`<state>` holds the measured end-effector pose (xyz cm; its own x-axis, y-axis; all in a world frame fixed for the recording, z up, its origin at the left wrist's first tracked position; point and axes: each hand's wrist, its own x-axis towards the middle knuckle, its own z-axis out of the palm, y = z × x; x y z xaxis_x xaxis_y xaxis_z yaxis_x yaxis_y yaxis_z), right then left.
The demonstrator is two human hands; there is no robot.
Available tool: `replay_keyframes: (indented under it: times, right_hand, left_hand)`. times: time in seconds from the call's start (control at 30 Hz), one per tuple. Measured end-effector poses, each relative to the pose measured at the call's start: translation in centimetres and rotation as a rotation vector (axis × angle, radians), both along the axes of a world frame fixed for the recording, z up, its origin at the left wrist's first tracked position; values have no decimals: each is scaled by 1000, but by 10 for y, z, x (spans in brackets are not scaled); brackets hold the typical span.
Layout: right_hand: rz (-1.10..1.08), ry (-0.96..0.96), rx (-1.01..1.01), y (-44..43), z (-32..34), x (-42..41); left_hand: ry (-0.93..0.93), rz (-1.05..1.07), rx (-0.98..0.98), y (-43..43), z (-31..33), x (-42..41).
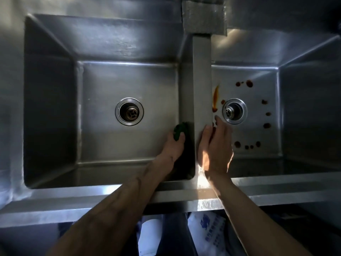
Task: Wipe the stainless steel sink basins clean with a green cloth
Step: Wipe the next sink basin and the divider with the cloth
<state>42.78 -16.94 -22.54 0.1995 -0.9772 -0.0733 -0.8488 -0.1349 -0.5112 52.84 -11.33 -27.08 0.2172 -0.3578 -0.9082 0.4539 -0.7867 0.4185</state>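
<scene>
The left basin (55, 108) has a round drain (129, 111) in the middle of its floor. At its right wall, low and toward the near corner, the left hand (175, 143) reaches down with its fingers curled round the green cloth (180, 130), pressing it to the steel beside the divider (202, 80). The forearm crosses the front rim (92, 198) and hides part of the near corner. The right hand (215, 145) rests on the divider's near end with fingers nearly straight, holding nothing; its fingertips (218, 120) reach over the edge above the right basin (304, 108). They hide a little of that basin's floor. A grey block (203, 15) sits over the divider's far end. The right basin's drain (234, 111) is ringed by brown spots (249, 83), with a long brown streak (215, 97) just beside the divider. Under the rim lies a white bag (208, 228) with blue print.
</scene>
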Motion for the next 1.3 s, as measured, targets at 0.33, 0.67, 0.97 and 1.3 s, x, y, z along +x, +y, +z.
replay_keyframes:
  times: [0.33,0.67,0.97,1.3]
  right_hand:
    - [-6,45,-34,2,3,1]
    - [8,14,-51,2,-2,1]
    - [6,18,-76,1,-4,0]
    - [4,18,-62,2,-3,1]
  left_hand:
    - [-182,-67,10,-2,15,-17]
    - [-179,-50,-25,-3,2,-18]
    - [-240,46,-161,0,11,-22]
    - [-313,131,-281,-15,24,-12]
